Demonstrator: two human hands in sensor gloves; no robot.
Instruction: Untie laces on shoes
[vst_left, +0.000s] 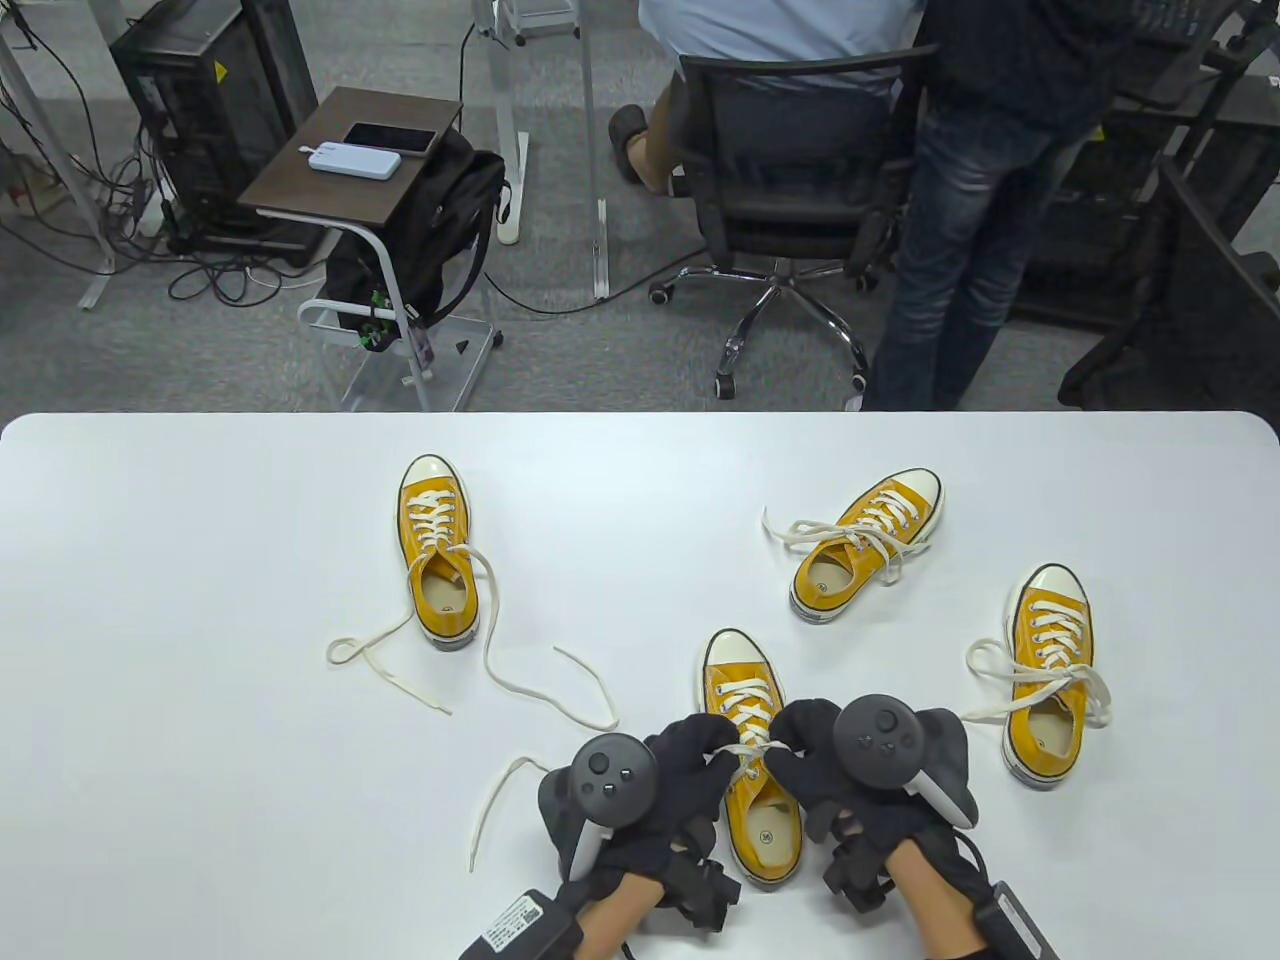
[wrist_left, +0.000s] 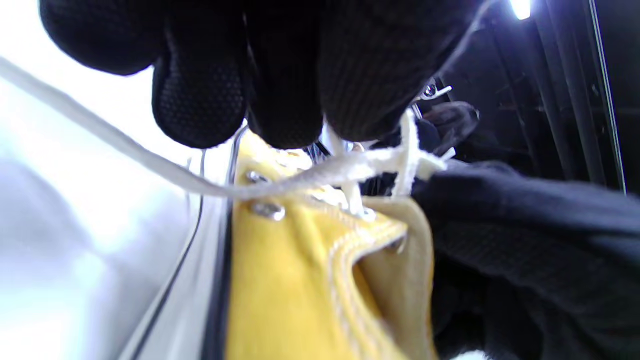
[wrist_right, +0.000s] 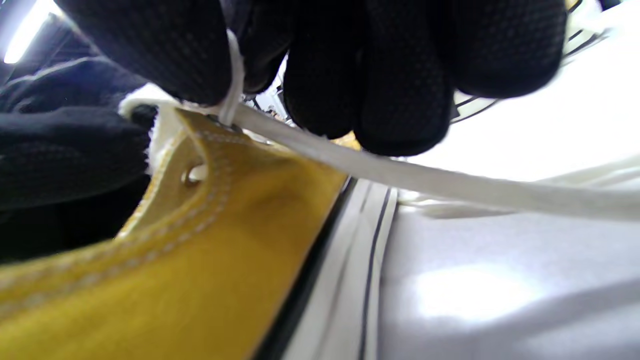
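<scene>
Laces (vst_left: 745, 748) on the shoe (vst_left: 752, 755) by the desk's near edge, pinched at the knot by both hands, left (vst_left: 690, 765) and right (vst_left: 815, 750), liable to cinch tighter if pulled by the wrong strand.

Left hand (vst_left: 668, 790): black knit glove, dotted grip texture on fingers (wrist_left: 200, 95). Dark grey tracker (vst_left: 607, 775) on back of hand, round top w/ small buttons, pale strip on lower edge. Black sensor blocks at wrist; black box w/ white label (vst_left: 520, 922) on forearm. Right hand (vst_left: 830, 770): same glove, same texture on fingers (wrist_right: 400, 75). Matching tracker (vst_left: 880, 740), grey strap alongside, black box (vst_left: 1010, 915) on forearm. No sleeves seen.
</scene>
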